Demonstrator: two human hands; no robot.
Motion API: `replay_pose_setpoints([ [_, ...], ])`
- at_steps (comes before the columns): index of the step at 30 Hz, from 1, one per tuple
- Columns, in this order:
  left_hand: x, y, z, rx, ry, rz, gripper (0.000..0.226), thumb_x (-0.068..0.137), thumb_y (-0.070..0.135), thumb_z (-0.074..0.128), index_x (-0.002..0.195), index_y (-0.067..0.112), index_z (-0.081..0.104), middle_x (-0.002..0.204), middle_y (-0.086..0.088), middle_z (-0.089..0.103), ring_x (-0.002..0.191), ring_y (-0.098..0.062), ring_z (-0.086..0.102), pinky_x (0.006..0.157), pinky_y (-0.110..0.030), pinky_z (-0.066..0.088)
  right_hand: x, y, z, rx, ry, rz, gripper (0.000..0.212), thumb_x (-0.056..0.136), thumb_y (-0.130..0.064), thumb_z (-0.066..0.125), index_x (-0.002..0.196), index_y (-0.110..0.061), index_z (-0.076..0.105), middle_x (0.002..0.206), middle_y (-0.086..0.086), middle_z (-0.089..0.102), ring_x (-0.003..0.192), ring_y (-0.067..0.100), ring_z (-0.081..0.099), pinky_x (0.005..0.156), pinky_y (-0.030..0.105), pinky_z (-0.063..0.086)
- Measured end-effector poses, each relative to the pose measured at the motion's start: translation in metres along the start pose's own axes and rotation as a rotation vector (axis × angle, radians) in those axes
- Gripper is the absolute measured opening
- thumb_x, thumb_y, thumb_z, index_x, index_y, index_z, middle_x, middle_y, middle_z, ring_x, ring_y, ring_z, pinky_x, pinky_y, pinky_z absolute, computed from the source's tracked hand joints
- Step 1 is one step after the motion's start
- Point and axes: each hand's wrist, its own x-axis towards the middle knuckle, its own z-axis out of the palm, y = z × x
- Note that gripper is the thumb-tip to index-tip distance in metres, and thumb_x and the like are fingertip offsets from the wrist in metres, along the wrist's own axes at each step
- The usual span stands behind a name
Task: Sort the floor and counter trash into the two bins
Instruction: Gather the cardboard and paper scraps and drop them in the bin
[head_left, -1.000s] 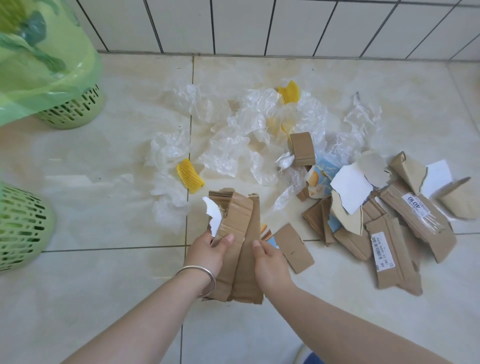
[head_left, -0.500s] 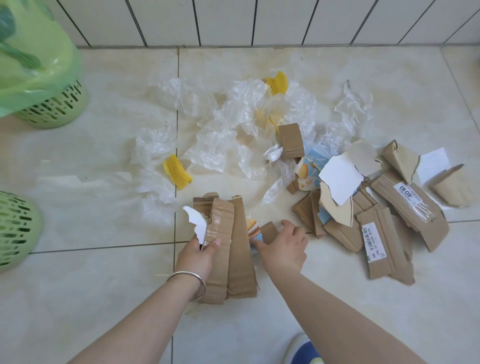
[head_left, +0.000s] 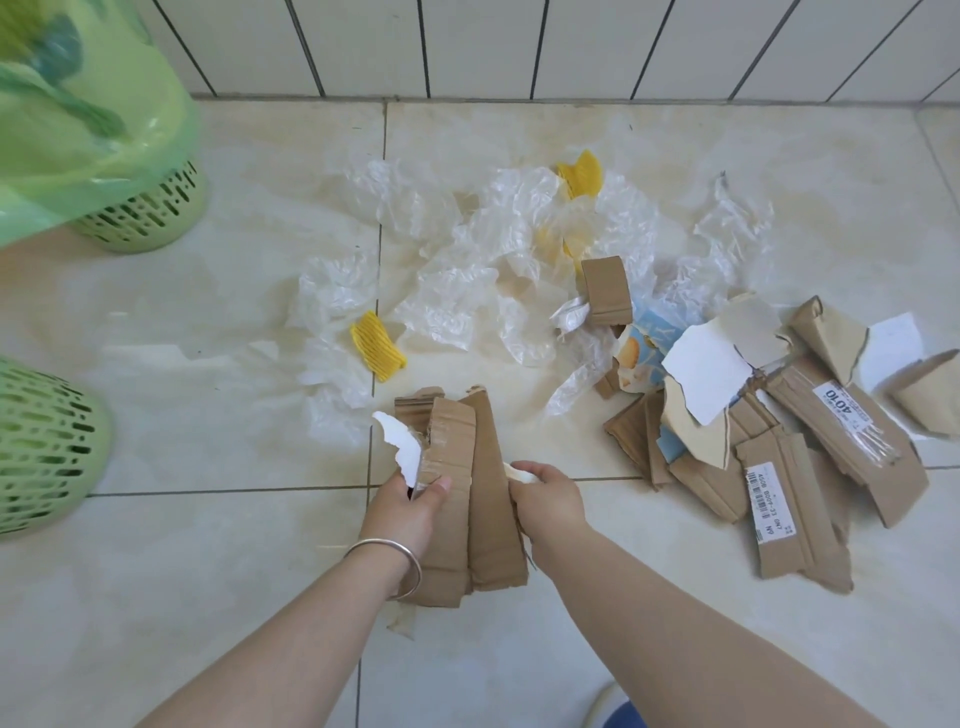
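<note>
Two hands work a bundle of cardboard strips (head_left: 467, 493) held just above the tiled floor (head_left: 208, 597), near the middle of the view. The left hand (head_left: 408, 506) grips the bundle's left edge, thumb pressed across the front of a taped strip and a torn white paper scrap (head_left: 402, 449) poking up beside it. The right hand (head_left: 545, 499) has its fingers curled at the bundle's right edge and seems to pinch a pale scrap there; what exactly it holds is hard to tell. The strips are brown, corrugated, creased and ragged at the ends, stacked loosely lengthwise. They should be light and fairly stiff but apt to slide against one another, so a clamp across the middle of the stack, thumb on one face and fingers on the other, looks safer than holding an end. More torn cardboard pieces (head_left: 789, 493) with labels lie in a heap to the right, and crumpled clear plastic film (head_left: 467, 306), limp and slippery, is spread beyond. Two green bins (head_left: 145, 213) (head_left: 47, 447) stand at the left.
</note>
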Motion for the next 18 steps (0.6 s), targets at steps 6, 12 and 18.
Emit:
replay_pose_setpoints([
  [6, -0.004, 0.025, -0.028, -0.197, 0.048, 0.038, 0.003, 0.089, 0.023, 0.061, 0.090, 0.022, 0.063, 0.089, 0.003, 0.069, 0.092, -0.024, 0.065, 0.088, -0.037, 0.049, -0.026, -0.031, 0.011, 0.250, -0.195, 0.096, 0.024, 0.084, -0.009, 0.065, 0.106, -0.002, 0.066, 0.096, 0.016, 0.072, 0.081, 0.030, 0.067, 0.083, 0.046, 0.057],
  [12, -0.027, 0.062, -0.101, -0.305, 0.098, 0.128, 0.009, 0.088, 0.022, 0.061, 0.093, 0.016, 0.067, 0.088, 0.001, 0.071, 0.086, -0.021, 0.068, 0.085, -0.038, 0.053, -0.065, -0.084, 0.043, 0.050, -0.252, -0.093, 0.024, 0.084, -0.018, 0.069, 0.099, -0.002, 0.060, 0.083, 0.015, 0.065, 0.066, 0.027, 0.061, 0.065, 0.037, 0.052],
  [18, -0.056, 0.086, -0.188, -0.282, 0.263, 0.231, 0.011, 0.088, 0.029, 0.061, 0.081, 0.021, 0.060, 0.083, 0.005, 0.066, 0.081, -0.016, 0.064, 0.072, -0.031, 0.050, -0.129, -0.160, 0.074, 0.071, -0.135, -0.387, 0.036, 0.081, -0.035, 0.071, 0.103, -0.009, 0.059, 0.094, 0.009, 0.063, 0.093, 0.031, 0.062, 0.081, 0.043, 0.054],
])
